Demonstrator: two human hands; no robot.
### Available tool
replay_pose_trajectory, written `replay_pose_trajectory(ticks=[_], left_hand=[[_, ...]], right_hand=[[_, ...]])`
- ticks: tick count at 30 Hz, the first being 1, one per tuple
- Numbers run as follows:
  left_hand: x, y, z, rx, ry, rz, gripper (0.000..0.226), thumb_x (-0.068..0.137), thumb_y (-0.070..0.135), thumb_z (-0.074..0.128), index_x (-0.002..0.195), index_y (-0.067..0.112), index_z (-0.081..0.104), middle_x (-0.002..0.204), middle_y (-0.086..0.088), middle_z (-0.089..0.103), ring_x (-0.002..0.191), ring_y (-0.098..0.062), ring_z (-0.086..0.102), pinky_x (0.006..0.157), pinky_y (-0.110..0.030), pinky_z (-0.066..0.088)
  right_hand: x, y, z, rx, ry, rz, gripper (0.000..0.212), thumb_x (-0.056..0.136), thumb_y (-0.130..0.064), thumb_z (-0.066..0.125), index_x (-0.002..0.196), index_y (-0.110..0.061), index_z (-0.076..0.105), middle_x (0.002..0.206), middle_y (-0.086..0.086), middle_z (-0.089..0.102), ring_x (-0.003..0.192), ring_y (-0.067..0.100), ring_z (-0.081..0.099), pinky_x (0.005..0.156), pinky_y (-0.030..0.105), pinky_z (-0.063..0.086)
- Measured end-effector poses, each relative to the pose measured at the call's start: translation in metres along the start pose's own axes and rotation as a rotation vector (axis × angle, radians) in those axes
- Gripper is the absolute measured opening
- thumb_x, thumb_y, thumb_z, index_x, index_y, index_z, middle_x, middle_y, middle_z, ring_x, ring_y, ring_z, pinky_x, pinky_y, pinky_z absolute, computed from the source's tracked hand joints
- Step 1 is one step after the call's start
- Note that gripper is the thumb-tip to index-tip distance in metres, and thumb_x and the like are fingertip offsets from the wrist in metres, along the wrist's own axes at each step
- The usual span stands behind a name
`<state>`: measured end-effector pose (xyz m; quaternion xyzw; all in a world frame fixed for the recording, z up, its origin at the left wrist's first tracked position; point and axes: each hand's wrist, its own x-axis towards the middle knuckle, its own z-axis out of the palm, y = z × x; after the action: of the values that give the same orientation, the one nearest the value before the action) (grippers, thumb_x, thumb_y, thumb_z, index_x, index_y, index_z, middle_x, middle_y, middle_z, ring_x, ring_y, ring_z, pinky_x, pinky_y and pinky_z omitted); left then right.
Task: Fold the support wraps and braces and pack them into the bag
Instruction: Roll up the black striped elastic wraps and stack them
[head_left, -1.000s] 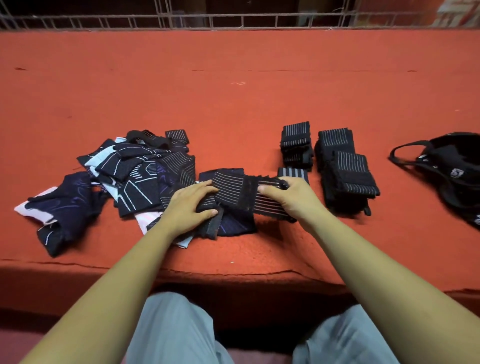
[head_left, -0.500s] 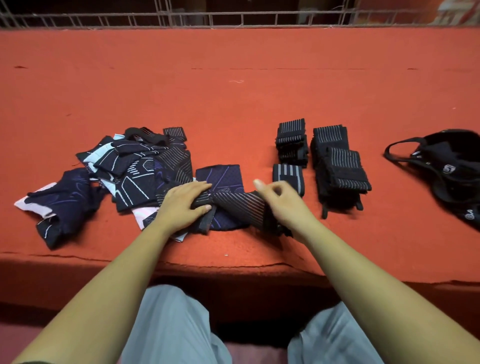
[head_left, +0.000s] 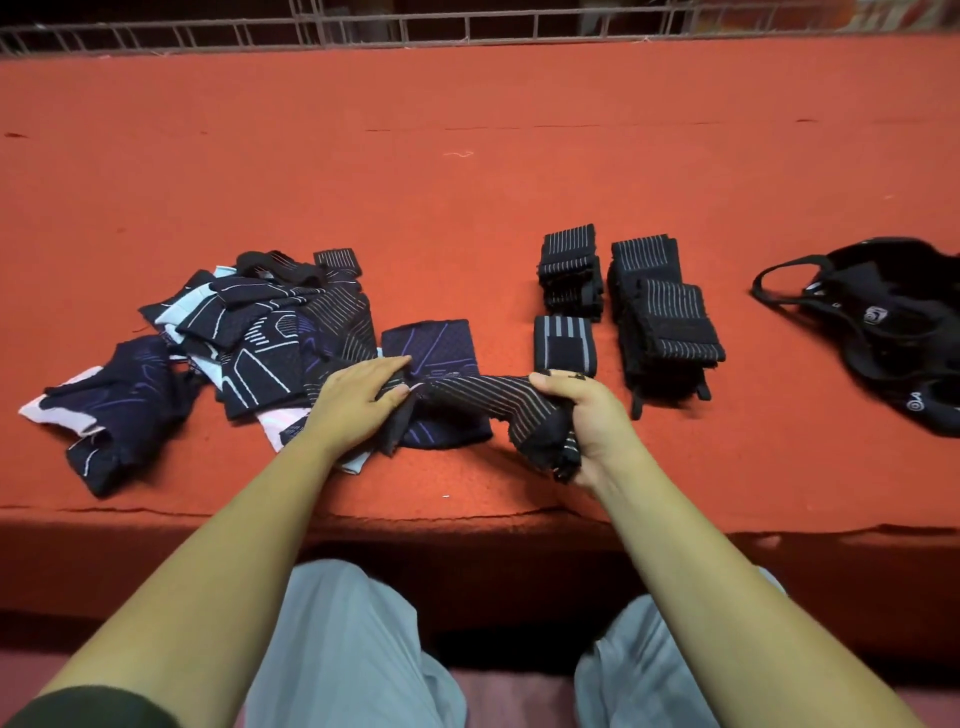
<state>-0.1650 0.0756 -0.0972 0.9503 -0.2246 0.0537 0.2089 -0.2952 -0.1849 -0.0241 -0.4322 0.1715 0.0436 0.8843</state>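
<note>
Right hand (head_left: 587, 415) grips a striped wrap (head_left: 483, 400); left hand (head_left: 358, 400) pinches its end. Bag (head_left: 883, 332) logos unreadable. Red felt worktop (head_left: 467, 182), wire railing (head_left: 467, 26) behind.

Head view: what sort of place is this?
Likely a workshop packing bench: a long table covered in red felt, a wire rail along its far edge, and stacks of identical folded wraps near a black bag.

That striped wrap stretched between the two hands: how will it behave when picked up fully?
Probably floppy: the striped wrap twists between the left hand and right hand and bunches in the right fist. Likely stretchy and grippy, as the knit looks ribbed. Once folded it should stay put, like the stacked wraps nearby.
</note>
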Motion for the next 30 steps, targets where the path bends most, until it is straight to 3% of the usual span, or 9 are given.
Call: replay_pose_trajectory(ticks=[4,6,9,13,17,20,23,26,30], left_hand=[[-0.005,-0.007,-0.006,-0.191,0.019,0.029,0.043,0.097,0.029,0.056,0.14,0.028,0.057,0.144,0.002,0.056,0.135,-0.015,0.048,0.115,-0.031,0.032],[-0.005,-0.012,-0.005,-0.212,0.024,0.049,0.04,0.097,0.011,0.06,0.134,0.028,0.062,0.146,0.0,0.053,0.137,-0.017,0.045,0.116,-0.033,0.029],[-0.007,-0.015,-0.004,-0.18,0.022,0.056,0.034,0.095,0.005,0.061,0.116,0.029,0.073,0.149,-0.005,0.047,0.137,-0.026,0.042,0.118,-0.044,0.028],[-0.014,-0.019,-0.002,-0.113,0.035,0.079,0.028,0.088,0.032,0.052,0.101,0.038,0.076,0.15,-0.004,0.049,0.134,-0.029,0.048,0.111,-0.057,0.033],[-0.021,-0.01,0.0,-0.054,0.044,0.021,0.04,0.081,0.07,0.045,0.096,0.044,0.071,0.149,0.005,0.048,0.136,-0.017,0.043,0.114,-0.047,0.025],[-0.021,-0.004,0.006,-0.001,0.082,0.011,0.051,0.072,0.078,0.048,0.097,0.041,0.072,0.149,0.005,0.048,0.135,-0.016,0.042,0.113,-0.043,0.023],[-0.022,-0.006,0.011,-0.007,0.126,0.02,0.053,0.071,0.077,0.051,0.098,0.038,0.074,0.146,0.003,0.051,0.132,-0.018,0.046,0.11,-0.044,0.026],[-0.022,-0.007,0.013,-0.019,0.146,0.038,0.049,0.073,0.075,0.052,0.101,0.041,0.074,0.146,0.004,0.051,0.132,-0.017,0.047,0.109,-0.045,0.027],[-0.023,-0.008,0.012,-0.027,0.119,0.062,0.041,0.077,0.072,0.051,0.108,0.052,0.07,0.151,0.006,0.046,0.138,-0.013,0.04,0.112,-0.045,0.024]], right_hand=[[-0.007,0.006,-0.014,0.11,-0.021,0.048,0.017,0.068,-0.009,0.065,0.084,-0.004,0.059,0.066,0.011,0.065,0.051,0.022,0.064,0.05,0.029,0.055],[-0.009,0.009,-0.018,0.124,-0.006,0.119,0.009,0.073,-0.01,0.063,0.078,-0.003,0.063,0.065,0.011,0.066,0.052,0.022,0.064,0.051,0.028,0.055],[-0.009,0.015,-0.021,-0.036,0.024,0.201,0.01,0.077,-0.01,0.063,0.076,-0.001,0.067,0.072,0.014,0.068,0.057,0.025,0.065,0.056,0.028,0.054],[0.004,0.018,-0.023,-0.996,0.068,-0.105,0.005,0.082,-0.008,0.068,0.083,-0.011,0.063,0.075,0.009,0.059,0.066,0.019,0.054,0.06,0.026,0.039],[0.02,0.018,-0.004,-1.587,-0.064,-0.419,0.065,0.077,-0.002,0.054,0.136,-0.03,0.048,0.112,0.005,0.055,0.101,0.027,0.057,0.088,0.035,0.047],[0.03,0.026,0.024,-1.887,-0.135,-0.555,0.046,0.08,-0.004,0.049,0.121,-0.02,0.062,0.115,0.007,0.057,0.112,0.032,0.054,0.089,0.04,0.048],[0.038,0.029,0.043,-2.027,-0.138,-0.494,0.035,0.085,-0.013,0.048,0.118,-0.012,0.06,0.119,0.011,0.059,0.112,0.036,0.057,0.083,0.039,0.047],[0.044,0.037,0.044,-1.998,-0.3,-0.492,0.058,0.088,-0.023,0.05,0.144,-0.034,0.04,0.125,0.006,0.052,0.109,0.035,0.06,0.082,0.039,0.046],[0.049,0.043,0.034,-2.023,-0.37,-0.443,0.059,0.085,-0.051,0.061,0.141,-0.039,0.045,0.123,0.005,0.047,0.108,0.033,0.061,0.082,0.037,0.047]])
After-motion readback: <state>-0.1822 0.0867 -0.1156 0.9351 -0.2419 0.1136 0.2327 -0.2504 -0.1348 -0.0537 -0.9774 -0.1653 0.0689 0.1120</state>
